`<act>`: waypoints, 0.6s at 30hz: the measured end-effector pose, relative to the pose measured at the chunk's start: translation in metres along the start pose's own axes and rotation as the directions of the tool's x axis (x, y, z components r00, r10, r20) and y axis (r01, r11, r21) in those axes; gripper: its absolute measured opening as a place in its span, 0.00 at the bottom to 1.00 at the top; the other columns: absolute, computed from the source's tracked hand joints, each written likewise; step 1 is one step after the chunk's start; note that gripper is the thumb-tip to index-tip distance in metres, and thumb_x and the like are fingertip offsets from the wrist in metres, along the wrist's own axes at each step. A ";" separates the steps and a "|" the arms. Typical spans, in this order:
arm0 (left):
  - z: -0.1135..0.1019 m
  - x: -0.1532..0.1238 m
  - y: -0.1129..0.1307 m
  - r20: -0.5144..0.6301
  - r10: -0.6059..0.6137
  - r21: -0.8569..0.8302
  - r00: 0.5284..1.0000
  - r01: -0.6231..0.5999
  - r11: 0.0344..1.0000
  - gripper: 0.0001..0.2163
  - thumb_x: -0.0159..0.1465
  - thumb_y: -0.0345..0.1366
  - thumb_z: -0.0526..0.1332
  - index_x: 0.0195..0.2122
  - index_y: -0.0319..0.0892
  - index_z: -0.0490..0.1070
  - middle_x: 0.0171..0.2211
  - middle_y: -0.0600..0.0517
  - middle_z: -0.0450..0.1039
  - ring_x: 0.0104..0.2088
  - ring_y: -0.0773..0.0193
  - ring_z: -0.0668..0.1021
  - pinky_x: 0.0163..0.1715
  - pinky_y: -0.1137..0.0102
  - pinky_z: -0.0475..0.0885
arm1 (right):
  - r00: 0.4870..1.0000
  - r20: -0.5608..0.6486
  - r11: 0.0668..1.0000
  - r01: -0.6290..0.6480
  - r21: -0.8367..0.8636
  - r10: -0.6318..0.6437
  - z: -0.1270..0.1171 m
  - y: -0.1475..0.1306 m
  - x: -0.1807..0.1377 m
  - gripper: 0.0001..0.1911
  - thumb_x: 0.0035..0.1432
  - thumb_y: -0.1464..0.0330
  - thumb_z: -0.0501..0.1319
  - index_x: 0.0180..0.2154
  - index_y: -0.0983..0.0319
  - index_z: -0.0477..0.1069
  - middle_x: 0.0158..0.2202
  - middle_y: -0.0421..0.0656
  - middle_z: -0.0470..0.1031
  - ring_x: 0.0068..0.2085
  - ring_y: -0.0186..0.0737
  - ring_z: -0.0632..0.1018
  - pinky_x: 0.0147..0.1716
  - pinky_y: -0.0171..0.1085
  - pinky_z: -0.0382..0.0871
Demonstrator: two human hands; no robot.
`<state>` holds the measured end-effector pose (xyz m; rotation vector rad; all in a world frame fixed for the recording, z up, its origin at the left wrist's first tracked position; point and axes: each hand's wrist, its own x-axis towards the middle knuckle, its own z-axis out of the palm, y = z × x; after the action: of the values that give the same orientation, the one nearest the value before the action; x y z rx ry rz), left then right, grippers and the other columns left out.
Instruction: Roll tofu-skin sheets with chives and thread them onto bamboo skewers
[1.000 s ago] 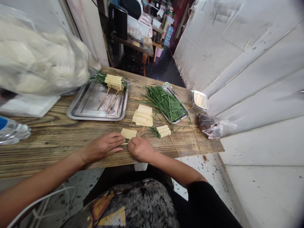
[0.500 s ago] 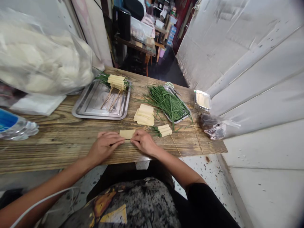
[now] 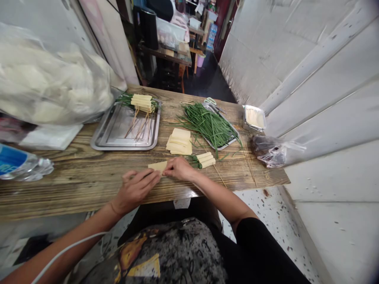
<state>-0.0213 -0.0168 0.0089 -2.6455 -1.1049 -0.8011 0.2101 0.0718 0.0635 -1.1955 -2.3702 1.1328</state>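
Note:
A pale yellow tofu-skin sheet (image 3: pixel 156 166) lies on the wooden table (image 3: pixel 74 173) near its front edge, partly rolled. My left hand (image 3: pixel 136 188) presses its fingertips together on the sheet's near side. My right hand (image 3: pixel 179 169) is closed on the sheet's right end. Just right of my right hand lies a skewer of small rolls with chives (image 3: pixel 205 160). Behind the hands sits a stack of cut tofu-skin sheets (image 3: pixel 179 141).
A steel tray (image 3: pixel 117 132) at the back left holds finished skewered rolls (image 3: pixel 142 103). A second tray carries a heap of green chives (image 3: pixel 211 126) with scissors (image 3: pixel 211 102) behind. A foil box (image 3: pixel 254 118), a plastic bag (image 3: pixel 274 152), loose bamboo sticks (image 3: pixel 248 161), a water bottle (image 3: pixel 20 166) and a big filled plastic bag (image 3: pixel 50 86) lie around.
The sheet has been rolled up from its near edge and looks narrower. Both hands moved slightly away from me with it. The green chive end between the hands no longer shows.

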 end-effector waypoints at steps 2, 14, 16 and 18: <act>0.001 0.000 0.000 0.017 0.036 -0.004 0.999 -0.036 0.999 0.18 0.73 0.26 0.53 0.60 0.46 0.74 0.54 0.45 0.83 0.60 0.53 0.79 0.56 0.55 0.67 | 1.000 0.024 1.000 0.018 -0.009 -0.018 -0.002 0.000 0.002 0.05 0.58 0.75 0.73 0.29 0.64 0.84 0.29 0.39 0.78 0.34 0.33 0.75 0.35 0.31 0.62; 0.001 0.011 0.005 0.010 -0.001 -0.061 1.000 0.001 0.998 0.14 0.74 0.29 0.53 0.51 0.42 0.77 0.41 0.45 0.82 0.42 0.56 0.79 0.44 0.61 0.69 | 0.991 0.136 0.999 0.005 -0.040 0.001 -0.008 0.000 0.011 0.04 0.61 0.74 0.72 0.32 0.66 0.84 0.29 0.38 0.78 0.34 0.32 0.77 0.35 0.30 0.63; 0.000 0.014 0.008 -0.016 -0.034 -0.080 0.999 0.032 0.996 0.12 0.74 0.30 0.54 0.50 0.43 0.77 0.41 0.46 0.81 0.40 0.57 0.79 0.41 0.63 0.69 | 0.997 0.074 0.995 0.026 -0.100 -0.019 -0.005 -0.001 0.007 0.06 0.64 0.72 0.70 0.33 0.66 0.83 0.31 0.41 0.79 0.35 0.34 0.77 0.36 0.31 0.64; -0.001 0.018 0.009 -0.048 -0.032 -0.100 0.998 0.027 0.995 0.11 0.74 0.30 0.55 0.49 0.42 0.78 0.41 0.46 0.82 0.40 0.59 0.79 0.40 0.64 0.70 | 0.993 -0.070 0.975 0.083 -0.207 -0.100 -0.001 -0.002 -0.004 0.07 0.68 0.70 0.67 0.38 0.66 0.83 0.36 0.45 0.81 0.39 0.37 0.78 0.40 0.33 0.67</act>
<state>-0.0049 -0.0128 0.0199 -2.6784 -1.1228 -0.9461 0.2117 0.0681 0.0663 -1.1561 -2.4993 0.8135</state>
